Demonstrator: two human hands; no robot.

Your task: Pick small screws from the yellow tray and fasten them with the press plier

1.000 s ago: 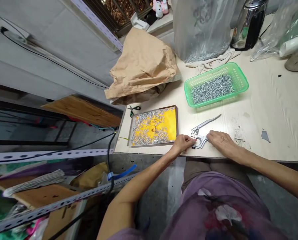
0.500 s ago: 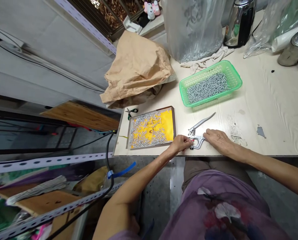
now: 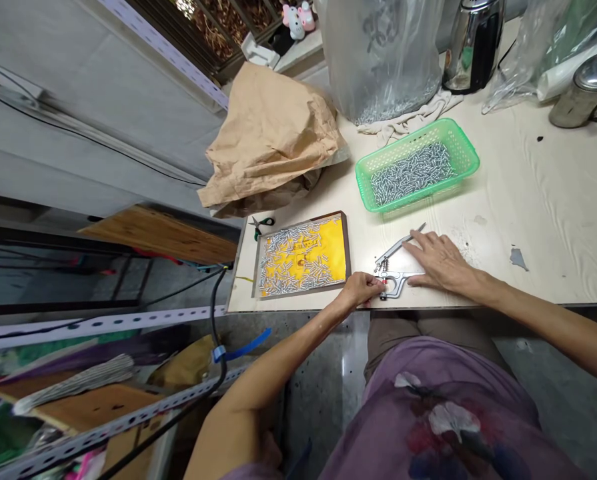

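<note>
A pair of metal snap-fastener pliers point(image 3: 397, 288) lies at the table's front edge, its two handles spread wide. Pinched fingers of my left hand point(image 3: 361, 289) are at the left end of its jaw, by a small red bit; what they hold is too small to make out. My right hand point(image 3: 444, 263) is open over the right side of the pliers, fingers apart, near the ends of both handles. Beside my left hand, a shallow tray point(image 3: 348, 243) with a yellow lining carries many small silver metal pieces point(image 3: 283, 263).
Behind the pliers stands a green plastic basket point(image 3: 465, 143) of similar metal pieces. Scissors point(image 3: 261, 225) lie by the tray's far left corner. Further back are crumpled brown paper point(image 3: 273, 127), a large clear plastic bag point(image 3: 378, 60), a cloth point(image 3: 418, 120) and a kettle point(image 3: 473, 50).
My right hand has left its grip on the lower handle's end, moved up and spread its fingers towards the upper handle. My left hand stays at the jaw.
</note>
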